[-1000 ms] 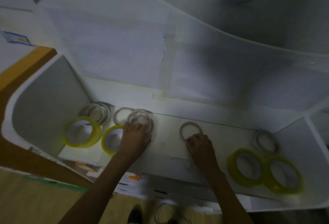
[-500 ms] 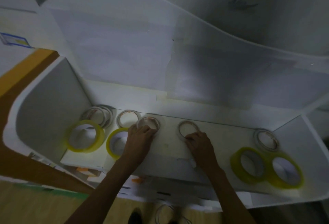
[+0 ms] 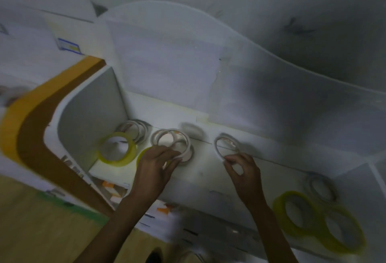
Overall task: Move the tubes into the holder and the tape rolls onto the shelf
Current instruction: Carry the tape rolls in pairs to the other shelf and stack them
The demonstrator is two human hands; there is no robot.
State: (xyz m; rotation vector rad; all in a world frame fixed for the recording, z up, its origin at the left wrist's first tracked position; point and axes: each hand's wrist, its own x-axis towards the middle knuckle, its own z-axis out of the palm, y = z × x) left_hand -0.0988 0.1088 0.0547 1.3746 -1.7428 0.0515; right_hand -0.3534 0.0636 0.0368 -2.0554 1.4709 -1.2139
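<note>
While both hands work over the shelf (image 3: 208, 179), only the head view is available, and it is dim and motion-blurred.

Head view: left hand (image 3: 155, 165) has its fingers curled onto the near rim of a thin white roll (image 3: 174, 142), gripping it. That roll looks tilted or raised, overlapping other white rolls; whether it touches the shelf cannot be told. Right hand (image 3: 243, 171) pinches the near edge of a second thin roll (image 3: 226, 146), thumb and forefinger closed on its rim; this roll stands tilted, far edge away from the person.

Landmark: the left hand's roll. Left of it, a yellow roll (image 3: 117, 147); behind that, a white stack (image 3: 133, 130) near the shelf's side wall (image 3: 89, 120). Well to its right and nearer the person, two yellow rolls (image 3: 296, 212) (image 3: 342, 229) touch each other, a thin white roll (image 3: 322, 187) just behind them.

Key relation: each held roll lies just beyond its own fingertips, ring axis roughly upward. Likely step is settling these rolls flat. No tubes or holder in sight.
</note>
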